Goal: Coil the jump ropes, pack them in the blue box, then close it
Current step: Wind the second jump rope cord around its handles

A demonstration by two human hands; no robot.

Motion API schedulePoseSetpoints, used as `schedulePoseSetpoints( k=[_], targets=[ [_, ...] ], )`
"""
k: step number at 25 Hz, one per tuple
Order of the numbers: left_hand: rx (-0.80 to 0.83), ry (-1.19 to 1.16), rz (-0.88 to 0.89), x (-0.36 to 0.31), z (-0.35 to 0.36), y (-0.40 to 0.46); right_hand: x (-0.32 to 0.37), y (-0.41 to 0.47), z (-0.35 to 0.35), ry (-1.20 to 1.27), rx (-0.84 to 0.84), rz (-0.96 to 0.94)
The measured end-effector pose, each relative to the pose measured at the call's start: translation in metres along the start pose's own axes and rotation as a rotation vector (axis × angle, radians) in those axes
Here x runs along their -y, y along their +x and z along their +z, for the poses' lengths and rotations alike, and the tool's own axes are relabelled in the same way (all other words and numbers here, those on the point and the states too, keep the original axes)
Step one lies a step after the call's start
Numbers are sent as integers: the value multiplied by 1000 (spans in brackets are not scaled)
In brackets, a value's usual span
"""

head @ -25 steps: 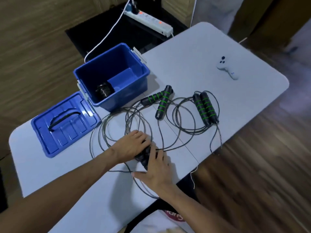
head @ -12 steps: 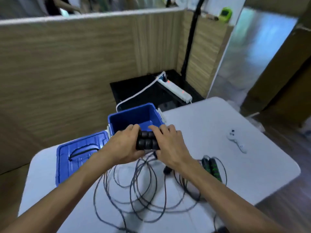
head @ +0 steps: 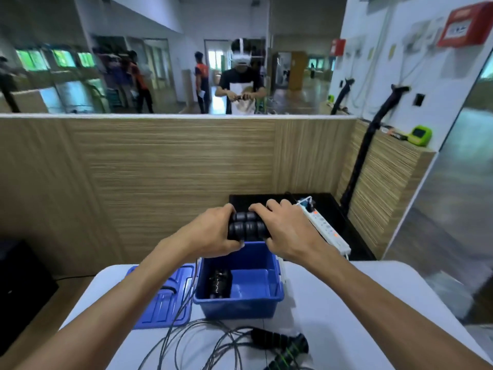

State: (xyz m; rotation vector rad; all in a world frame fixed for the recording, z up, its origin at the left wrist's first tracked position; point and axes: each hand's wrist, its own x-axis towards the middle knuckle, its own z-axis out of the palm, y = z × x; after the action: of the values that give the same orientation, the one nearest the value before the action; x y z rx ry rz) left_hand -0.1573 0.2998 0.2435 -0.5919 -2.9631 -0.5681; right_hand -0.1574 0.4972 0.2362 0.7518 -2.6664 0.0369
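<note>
My left hand (head: 213, 232) and my right hand (head: 286, 229) together grip a pair of black ribbed jump rope handles (head: 246, 229), held side by side above the far rim of the open blue box (head: 238, 300). The rope's thin grey cable (head: 184, 311) hangs from my left hand down to loose loops on the white table (head: 328, 316). A coiled black rope (head: 219, 283) lies inside the box at its left. The blue lid (head: 162, 300) lies flat left of the box. Another rope with black and green handles (head: 282, 344) rests at the near edge.
A wood-grain partition (head: 170, 169) stands behind the table, with a mirror above it. A white power strip (head: 325, 229) lies on a black surface at the back right. A black stand (head: 365, 145) leans by the right wall.
Both hands have lifted the handles off the table and carried them up over the box. The view has tilted upward, so the partition and mirror now fill the upper frame.
</note>
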Motion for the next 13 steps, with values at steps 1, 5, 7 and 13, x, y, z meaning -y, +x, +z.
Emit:
schedulePoseSetpoints(
  k=[1,5,7,13],
  targets=[
    [-5,16,-14,-3,-2,1,-3,2,-1,13,2,-11],
    [-42,109,-75,-9,-12,1,-6,7,-7,74,-1,-56],
    [-46,110,-86,-12,-16,1,-7,9,-11,74,-17,-66],
    [-61,88,-101,-21,-28,-1,-9,12,-25,77,-39,-64]
  ],
)
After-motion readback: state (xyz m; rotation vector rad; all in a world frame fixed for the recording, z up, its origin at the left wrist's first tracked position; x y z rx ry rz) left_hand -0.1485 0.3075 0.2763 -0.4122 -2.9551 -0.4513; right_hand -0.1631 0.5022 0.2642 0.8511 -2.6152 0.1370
